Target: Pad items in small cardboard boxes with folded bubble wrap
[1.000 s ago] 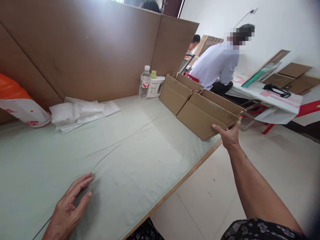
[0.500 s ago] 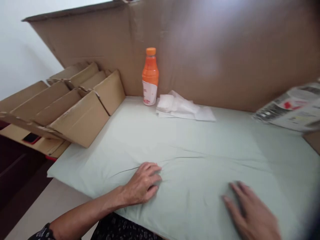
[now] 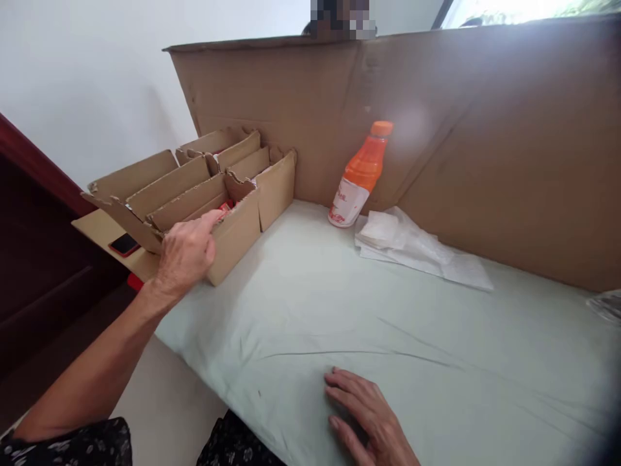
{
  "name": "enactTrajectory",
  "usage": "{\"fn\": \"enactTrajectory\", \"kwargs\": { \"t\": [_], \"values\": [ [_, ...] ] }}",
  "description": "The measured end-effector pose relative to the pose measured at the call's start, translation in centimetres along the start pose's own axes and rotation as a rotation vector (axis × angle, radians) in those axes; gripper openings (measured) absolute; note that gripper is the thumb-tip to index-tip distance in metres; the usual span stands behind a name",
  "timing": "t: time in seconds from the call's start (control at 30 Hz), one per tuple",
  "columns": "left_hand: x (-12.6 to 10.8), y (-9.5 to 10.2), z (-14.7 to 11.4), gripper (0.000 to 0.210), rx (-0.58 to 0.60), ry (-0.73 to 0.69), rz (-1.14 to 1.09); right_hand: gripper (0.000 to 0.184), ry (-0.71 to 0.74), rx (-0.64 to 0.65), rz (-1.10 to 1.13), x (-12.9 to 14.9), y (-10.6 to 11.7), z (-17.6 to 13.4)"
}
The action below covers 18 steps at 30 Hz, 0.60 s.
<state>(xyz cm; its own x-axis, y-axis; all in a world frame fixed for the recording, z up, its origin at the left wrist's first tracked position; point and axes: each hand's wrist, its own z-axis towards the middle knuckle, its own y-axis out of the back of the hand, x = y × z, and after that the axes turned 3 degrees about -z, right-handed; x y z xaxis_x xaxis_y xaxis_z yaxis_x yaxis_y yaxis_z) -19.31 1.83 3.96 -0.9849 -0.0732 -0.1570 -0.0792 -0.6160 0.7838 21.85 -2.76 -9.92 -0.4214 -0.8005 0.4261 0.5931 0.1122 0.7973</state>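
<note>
My left hand (image 3: 187, 254) reaches over the front wall of a divided cardboard box (image 3: 237, 233) on the left. Its index finger stretches toward small red items (image 3: 226, 207) in the nearest compartment, with the thumb apart outside the wall. The other fingertips are hidden, and I see nothing in its grasp. My right hand (image 3: 369, 414) rests open on the pale green cloth (image 3: 315, 291), fingers spread and holding nothing.
A tall cardboard panel (image 3: 509, 155) stands along the back. Before it are an orange-capped bottle (image 3: 361, 175) and folded white sheets (image 3: 422, 249). A phone (image 3: 124, 244) lies left of the box. Clear plastic (image 3: 606, 304) shows at the right edge. Part of a person's head (image 3: 339, 18) appears behind the panel.
My left hand has gone from the cloth to the cardboard box, reaching over its wall. The view has swung left, bringing red items into sight. My right hand stays over the cloth.
</note>
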Motion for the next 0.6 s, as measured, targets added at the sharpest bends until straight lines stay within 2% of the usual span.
{"fn": "enactTrajectory", "kwargs": {
  "t": [0.07,0.13,0.23,0.3,0.33,0.4,0.47,0.5,0.53,0.6],
  "values": [
    [-0.7,-0.2,-1.1,0.047,-0.037,-0.080,-0.069,0.032,-0.010,-0.005,-0.047,-0.5,0.7,0.1],
    [-2.2,0.4,-2.9,0.042,-0.055,-0.179,-0.168,0.031,-0.019,-0.012,-0.088,-0.7,1.5,0.4],
    [-4.4,2.4,-6.5,0.040,0.043,-0.280,-0.346,0.040,-0.077,-0.063,-0.140,-0.9,2.4,0.9],
    [-5.3,3.7,-9.1,0.035,0.099,-0.277,-0.432,0.047,-0.164,-0.084,-0.155,-1.0,2.6,0.9],
    [-5.6,4.1,-10.3,0.033,0.096,-0.240,-0.458,0.048,-0.211,-0.083,-0.148,-1.0,2.7,0.7],
    [-5.7,4.1,-12.2,0.039,0.015,-0.114,-0.512,0.043,-0.300,-0.070,-0.114,-1.0,2.6,0.1],
    [-5.4,3.0,-13.3,0.057,-0.088,0.046,-0.606,0.038,-0.372,-0.058,-0.074,-0.8,2.4,-0.7],
    [-5.3,2.1,-13.6,0.063,-0.094,0.127,-0.654,0.039,-0.403,-0.058,-0.060,-0.6,2.3,-1.1],
    [-5.1,1.1,-13.9,0.064,-0.052,0.209,-0.683,0.041,-0.430,-0.063,-0.050,-0.3,2.2,-1.5],
    [-5.0,-1.1,-14.1,0.054,0.152,0.340,-0.686,0.049,-0.451,-0.073,-0.027,0.2,1.9,-2.1]
  ]
}}
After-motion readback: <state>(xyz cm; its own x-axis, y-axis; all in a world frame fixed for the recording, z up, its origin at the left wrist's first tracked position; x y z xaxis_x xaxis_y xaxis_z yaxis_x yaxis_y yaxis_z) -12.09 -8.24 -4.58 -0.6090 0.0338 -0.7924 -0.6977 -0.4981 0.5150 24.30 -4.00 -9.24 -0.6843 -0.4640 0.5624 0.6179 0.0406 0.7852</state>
